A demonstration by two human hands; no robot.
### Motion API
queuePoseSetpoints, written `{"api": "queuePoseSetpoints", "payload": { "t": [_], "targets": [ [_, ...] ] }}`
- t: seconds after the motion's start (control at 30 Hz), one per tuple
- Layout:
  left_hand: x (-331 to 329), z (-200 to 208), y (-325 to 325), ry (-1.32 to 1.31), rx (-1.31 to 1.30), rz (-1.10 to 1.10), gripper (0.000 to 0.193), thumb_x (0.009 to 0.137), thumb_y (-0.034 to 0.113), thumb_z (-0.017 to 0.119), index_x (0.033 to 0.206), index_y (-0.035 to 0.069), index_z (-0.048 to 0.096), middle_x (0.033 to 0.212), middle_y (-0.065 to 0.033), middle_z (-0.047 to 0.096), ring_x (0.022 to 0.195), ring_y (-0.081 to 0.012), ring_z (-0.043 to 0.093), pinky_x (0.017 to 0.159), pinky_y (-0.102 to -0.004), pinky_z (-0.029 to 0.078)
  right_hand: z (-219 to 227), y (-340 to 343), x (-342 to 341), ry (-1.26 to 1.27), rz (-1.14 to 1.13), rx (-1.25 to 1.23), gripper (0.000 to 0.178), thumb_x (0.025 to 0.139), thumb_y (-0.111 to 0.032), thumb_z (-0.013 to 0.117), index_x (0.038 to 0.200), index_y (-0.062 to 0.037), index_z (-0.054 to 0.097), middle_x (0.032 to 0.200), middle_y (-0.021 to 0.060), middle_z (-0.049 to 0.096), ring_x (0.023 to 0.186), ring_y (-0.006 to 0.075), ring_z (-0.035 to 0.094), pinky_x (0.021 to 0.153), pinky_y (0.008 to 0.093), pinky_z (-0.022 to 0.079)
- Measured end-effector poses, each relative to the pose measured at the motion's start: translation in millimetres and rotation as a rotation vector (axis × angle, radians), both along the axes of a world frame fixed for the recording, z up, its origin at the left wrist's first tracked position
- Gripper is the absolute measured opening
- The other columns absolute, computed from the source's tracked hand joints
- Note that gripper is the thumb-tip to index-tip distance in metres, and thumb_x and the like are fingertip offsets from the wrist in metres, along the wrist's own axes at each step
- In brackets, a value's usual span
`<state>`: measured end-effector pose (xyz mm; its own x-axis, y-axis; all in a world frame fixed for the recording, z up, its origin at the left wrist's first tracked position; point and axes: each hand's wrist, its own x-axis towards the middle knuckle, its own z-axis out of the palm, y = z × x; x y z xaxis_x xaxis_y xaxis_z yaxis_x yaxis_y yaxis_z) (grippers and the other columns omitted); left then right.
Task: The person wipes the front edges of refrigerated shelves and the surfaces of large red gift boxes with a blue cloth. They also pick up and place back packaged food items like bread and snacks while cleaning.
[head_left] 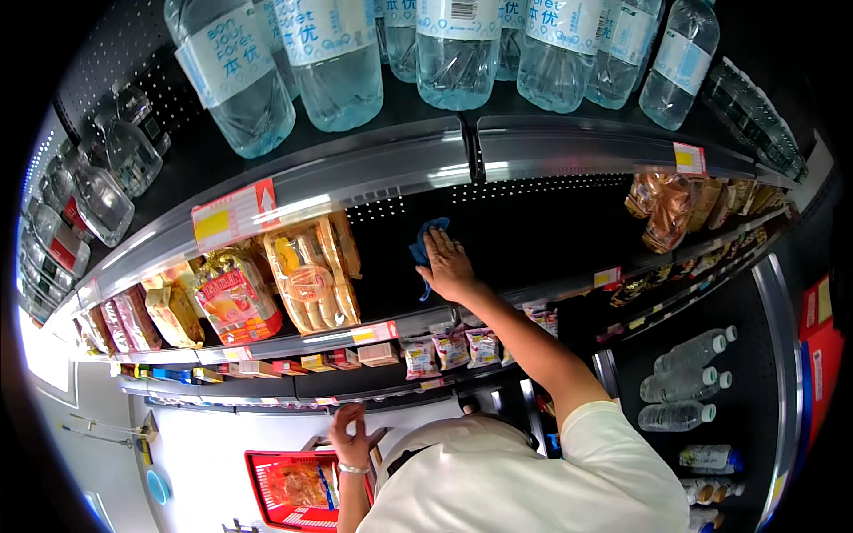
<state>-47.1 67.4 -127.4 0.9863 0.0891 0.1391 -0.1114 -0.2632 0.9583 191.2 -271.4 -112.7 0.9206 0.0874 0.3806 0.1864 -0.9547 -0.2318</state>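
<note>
Wiping looks mid-job, share done unclear: bread pack (311, 277) at left still on the dark shelf (533, 249). Left hand (349, 435), lower centre-left: loosely curled, looks empty. Right hand (449, 264), centre: arm outstretched, fingers extended over blue cloth (420, 251), not clenched. Wrapped packs (668, 213), upper right, still shelved.

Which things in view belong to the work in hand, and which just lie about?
In use:
blue cloth, under the right hand
black shelf, under the cloth

Just around:
water bottles above
bagged bread on the left
snack packets below
red basket near the left hand, role unclear
</note>
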Motion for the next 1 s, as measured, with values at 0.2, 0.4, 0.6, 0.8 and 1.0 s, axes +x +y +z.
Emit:
{"api": "queuePoseSetpoints", "payload": {
  "t": [0.2, 0.4, 0.6, 0.8, 1.0],
  "targets": [
    [74.8, 67.8, -89.5, -0.348, 0.423, -0.328, 0.029, 0.079, -0.005, 0.066, 0.106, 0.004, 0.066, 0.104, -0.0150, 0.069, 0.098, -0.0356, 0.066, 0.087, -0.0402, 0.053, 12.6, 52.5, 19.0, 0.105, 0.247, -0.023, 0.063, 0.098, -0.046, 0.051, 0.153, -0.0178, 0.037, 0.164, 0.0153, 0.022, 0.151, 0.0326, 0.021, 0.120, 0.0529, 0.018],
    [154.6, 84.4, -149.5, -0.491, 0.720, -0.371, 0.041, 0.082, 0.010, 0.066, 0.122, 0.002, 0.057, 0.124, -0.0208, 0.058, 0.117, -0.0413, 0.052, 0.101, -0.0481, 0.041, 19.0, 43.2, 37.8, 0.133, 0.300, 0.070, 0.060, 0.098, -0.043, 0.052, 0.151, -0.0168, 0.042, 0.162, 0.0138, 0.027, 0.151, 0.0337, 0.021, 0.120, 0.0550, 0.016],
    [198.7, 46.3, -165.6, -0.455, 0.867, -0.228, 0.052, 0.089, 0.023, 0.065, 0.134, 0.003, 0.051, 0.137, -0.0201, 0.052, 0.129, -0.0388, 0.047, 0.110, -0.0500, 0.034, 19.3, -34.8, 40.7, 0.104, 0.104, -0.007, 0.066, 0.096, -0.042, 0.056, 0.153, -0.0128, 0.037, 0.161, 0.0167, 0.027, 0.151, 0.0354, 0.019, 0.120, 0.0570, 0.013],
    [199.2, 35.7, -172.2, -0.462, 0.943, -0.150, 0.044, 0.093, 0.021, 0.057, 0.134, 0.006, 0.053, 0.139, -0.0195, 0.053, 0.128, -0.0411, 0.048, 0.108, -0.0502, 0.038, 23.3, -144.3, 20.3, 0.192, -0.069, -0.006, 0.065, 0.093, -0.041, 0.059, 0.147, -0.0111, 0.040, 0.151, 0.0180, 0.041, 0.142, 0.0364, 0.034, 0.117, 0.0575, 0.019],
    [195.9, 38.3, -178.7, -0.485, 0.948, -0.115, 0.039, 0.097, 0.025, 0.046, 0.127, 0.003, 0.060, 0.135, -0.0205, 0.057, 0.125, -0.0433, 0.052, 0.106, -0.0507, 0.041, -3.2, -277.2, -1.7, -0.212, -0.226, 0.149, 0.042, 0.087, -0.030, 0.066, 0.122, -0.0078, 0.062, 0.122, 0.0176, 0.063, 0.119, 0.0366, 0.056, 0.106, 0.0552, 0.037]
  ]
}}
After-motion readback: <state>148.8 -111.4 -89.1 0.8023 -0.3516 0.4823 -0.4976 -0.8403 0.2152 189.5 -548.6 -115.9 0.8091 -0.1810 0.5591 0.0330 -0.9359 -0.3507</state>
